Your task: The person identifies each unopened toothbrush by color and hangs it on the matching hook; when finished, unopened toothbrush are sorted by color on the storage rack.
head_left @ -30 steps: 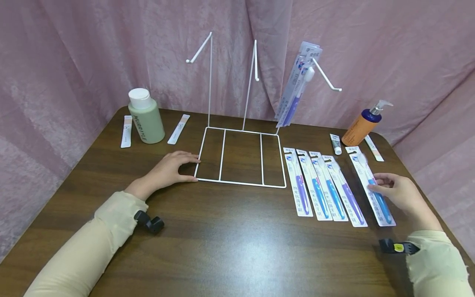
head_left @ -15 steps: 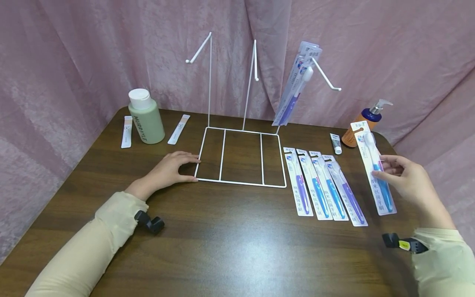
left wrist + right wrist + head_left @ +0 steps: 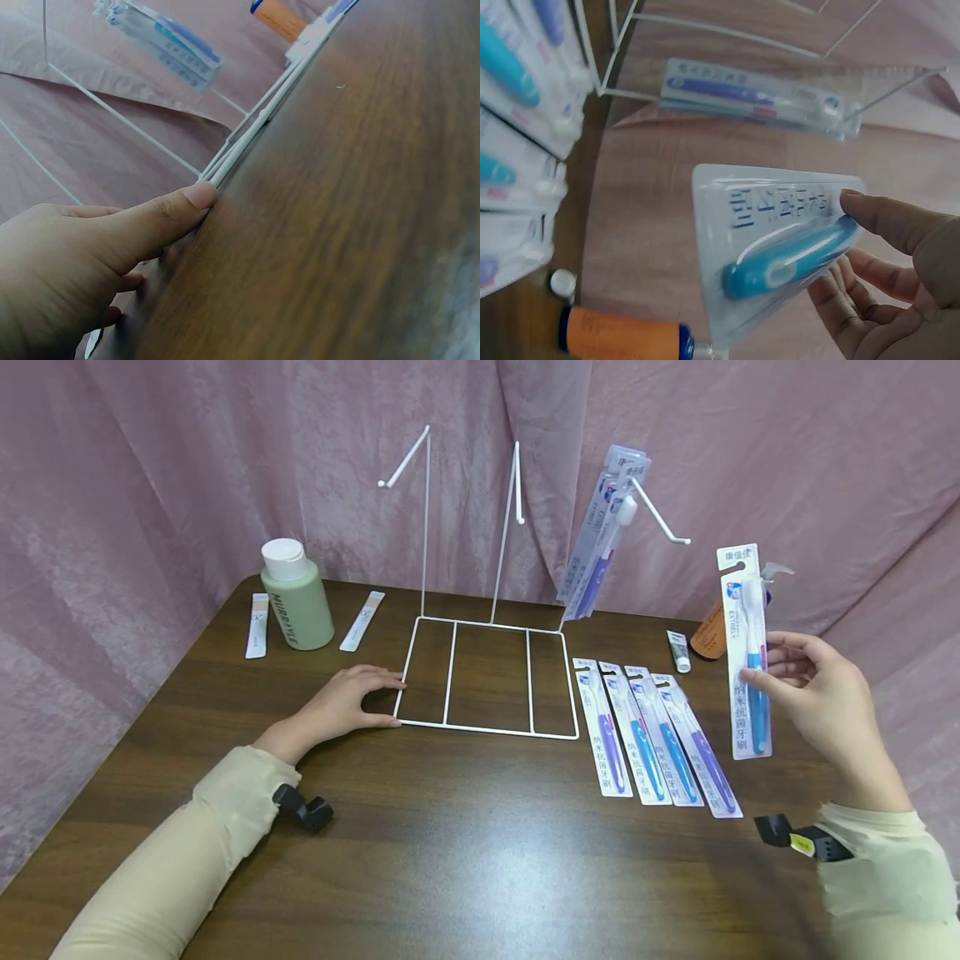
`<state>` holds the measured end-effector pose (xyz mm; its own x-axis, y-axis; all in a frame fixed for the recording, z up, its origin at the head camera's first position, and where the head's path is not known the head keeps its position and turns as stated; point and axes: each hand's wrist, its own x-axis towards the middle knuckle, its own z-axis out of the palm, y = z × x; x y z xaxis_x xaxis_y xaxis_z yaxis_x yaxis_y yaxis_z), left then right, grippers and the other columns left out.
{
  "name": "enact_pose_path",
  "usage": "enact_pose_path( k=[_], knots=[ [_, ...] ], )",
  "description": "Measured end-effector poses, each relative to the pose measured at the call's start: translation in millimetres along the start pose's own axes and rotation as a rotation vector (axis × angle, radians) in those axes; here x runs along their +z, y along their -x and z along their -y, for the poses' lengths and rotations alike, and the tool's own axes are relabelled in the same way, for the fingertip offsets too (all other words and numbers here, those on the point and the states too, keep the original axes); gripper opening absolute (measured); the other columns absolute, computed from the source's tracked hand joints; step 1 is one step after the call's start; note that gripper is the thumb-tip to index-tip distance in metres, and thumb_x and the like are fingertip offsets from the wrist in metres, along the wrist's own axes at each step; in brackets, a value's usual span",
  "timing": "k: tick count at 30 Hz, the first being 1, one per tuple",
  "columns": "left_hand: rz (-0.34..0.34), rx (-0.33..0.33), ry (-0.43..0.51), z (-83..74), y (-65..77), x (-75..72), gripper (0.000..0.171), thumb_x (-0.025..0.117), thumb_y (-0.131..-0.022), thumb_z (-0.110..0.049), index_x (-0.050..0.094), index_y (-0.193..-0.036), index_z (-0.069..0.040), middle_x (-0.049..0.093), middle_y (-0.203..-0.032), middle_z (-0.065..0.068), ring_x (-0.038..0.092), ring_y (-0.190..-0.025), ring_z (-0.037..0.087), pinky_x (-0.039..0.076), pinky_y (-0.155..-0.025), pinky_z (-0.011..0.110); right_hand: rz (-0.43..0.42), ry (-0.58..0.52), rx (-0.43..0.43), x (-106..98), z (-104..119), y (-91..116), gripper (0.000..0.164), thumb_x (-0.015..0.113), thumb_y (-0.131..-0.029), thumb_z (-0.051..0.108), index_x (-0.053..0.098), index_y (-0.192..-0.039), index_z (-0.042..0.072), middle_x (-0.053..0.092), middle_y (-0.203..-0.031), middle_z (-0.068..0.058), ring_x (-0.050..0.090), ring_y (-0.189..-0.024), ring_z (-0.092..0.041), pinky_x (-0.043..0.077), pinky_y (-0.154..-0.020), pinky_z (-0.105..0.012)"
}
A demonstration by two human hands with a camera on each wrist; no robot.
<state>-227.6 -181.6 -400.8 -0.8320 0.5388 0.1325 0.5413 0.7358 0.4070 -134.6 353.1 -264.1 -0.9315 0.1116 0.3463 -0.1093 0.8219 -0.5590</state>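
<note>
My right hand (image 3: 832,697) pinches a packaged toothbrush (image 3: 742,714) with a blue handle between thumb and fingers. The pack stands nearly upright above the table, and in the right wrist view its clear blister (image 3: 780,247) faces the camera. My left hand (image 3: 337,703) rests at the near left corner of a white wire display rack (image 3: 487,731), thumb tip at the front bar and fingertips at the side bar. Several packaged toothbrushes (image 3: 600,539) hang from the rack's right hook (image 3: 660,512). Its left hook (image 3: 405,457) and middle hook (image 3: 518,485) carry nothing.
Several more toothbrush packs (image 3: 643,735) lie in a row right of the rack. A small tube (image 3: 678,651) and an orange pump bottle (image 3: 709,633) stand behind them, the bottle partly hidden. At left is a green bottle (image 3: 298,606) between two slim sachets (image 3: 257,626).
My right hand has lifted the blue toothbrush pack off the table, raising it and tipping it upright in front of the pump bottle. The left hand has stayed at the rack corner.
</note>
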Motion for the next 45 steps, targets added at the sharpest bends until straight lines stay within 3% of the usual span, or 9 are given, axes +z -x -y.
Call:
enact_pose_path(
  k=[9,16,25,39,45],
  knots=[
    [-0.012,0.007,0.002,2.1,1.1,3.2,0.060,0.079,-0.077,-0.040,0.062,-0.128,-0.013,0.055,-0.141,0.007,0.044,-0.133,0.035,0.030,-0.109,0.061,-0.151,-0.209,-0.042,18,31,-6,0.045,0.074,-0.081,0.002,0.057,-0.123,0.006,0.056,-0.089,0.022,0.055,-0.076,0.010,0.045,-0.068,0.001],
    [-0.014,0.009,0.003,3.4,0.0,2.9,0.060,0.079,-0.077,-0.040,0.062,-0.128,-0.014,0.055,-0.141,0.006,0.043,-0.134,0.035,0.029,-0.109,0.061,-0.211,-0.236,-0.113,25,52,-4,0.048,0.074,-0.080,-0.002,0.058,-0.125,0.004,0.057,-0.091,0.021,0.056,-0.081,0.005,0.046,-0.070,0.000],
    [0.002,0.002,0.003,1.1,-0.1,0.6,0.061,0.078,-0.077,-0.040,0.062,-0.129,-0.014,0.054,-0.142,0.006,0.042,-0.135,0.035,0.029,-0.110,0.061,-0.210,-0.265,-0.188,32,67,2,0.050,0.075,-0.078,-0.005,0.059,-0.124,0.003,0.058,-0.092,0.020,0.057,-0.082,0.003,0.047,-0.070,-0.002],
    [-0.007,0.007,-0.006,1.1,-0.1,1.2,0.060,0.079,-0.076,-0.040,0.062,-0.128,-0.013,0.055,-0.141,0.006,0.043,-0.134,0.035,0.030,-0.109,0.060,-0.182,-0.283,-0.250,39,72,10,0.052,0.075,-0.075,-0.009,0.058,-0.124,-0.004,0.056,-0.097,0.017,0.055,-0.084,0.000,0.048,-0.074,-0.003],
    [-0.007,0.008,-0.006,0.2,0.1,1.1,0.060,0.079,-0.076,-0.039,0.062,-0.127,-0.013,0.055,-0.141,0.006,0.043,-0.134,0.035,0.030,-0.109,0.060,-0.168,-0.242,-0.282,46,72,11,0.052,0.076,-0.076,-0.005,0.058,-0.125,-0.003,0.053,-0.099,0.018,0.054,-0.086,0.003,0.046,-0.074,-0.001]
  ],
)
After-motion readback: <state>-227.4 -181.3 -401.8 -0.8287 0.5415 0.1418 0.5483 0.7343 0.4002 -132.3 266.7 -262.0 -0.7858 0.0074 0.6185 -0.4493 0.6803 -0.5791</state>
